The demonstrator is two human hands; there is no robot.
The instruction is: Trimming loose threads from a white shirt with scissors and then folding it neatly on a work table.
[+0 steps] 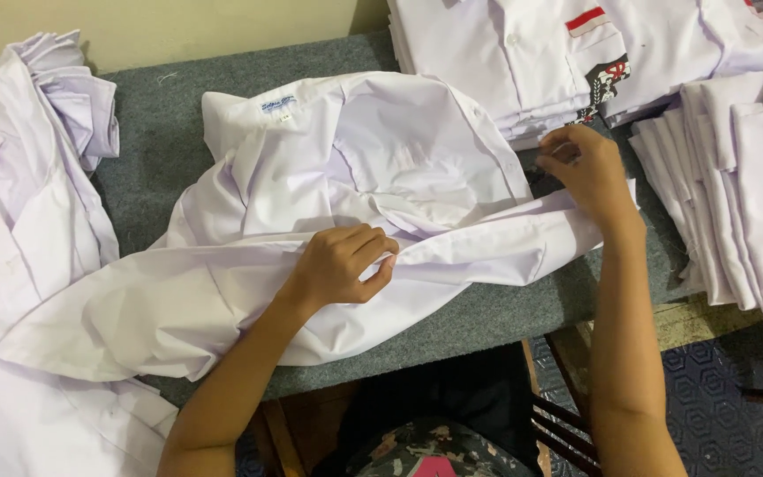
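- pinching a fold of the shirt (381, 168) with your left hand (343, 261), fingers curled tight on the cloth.
- your right hand (586, 168) nips its far edge, fingertips pressed together.
- shirt lies spread on the grey table (147, 146), between stacks (523, 53) and a loose pile (19, 177).

Shirt (355, 177) on table (152, 141), between loose pile (19, 177) and stacks (735, 177).

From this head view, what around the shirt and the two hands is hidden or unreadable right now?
- Left hand: fingertips curl into a fold of the white shirt, so what they pinch is hidden.
- Right hand: seen from the back; its grip on the shirt's edge is hidden.
- Collar tag: too small to read.
- Folded stack: cut off by the top edge.
- Loose pile: runs off the left edge.
- Grey table: mostly covered by cloth.
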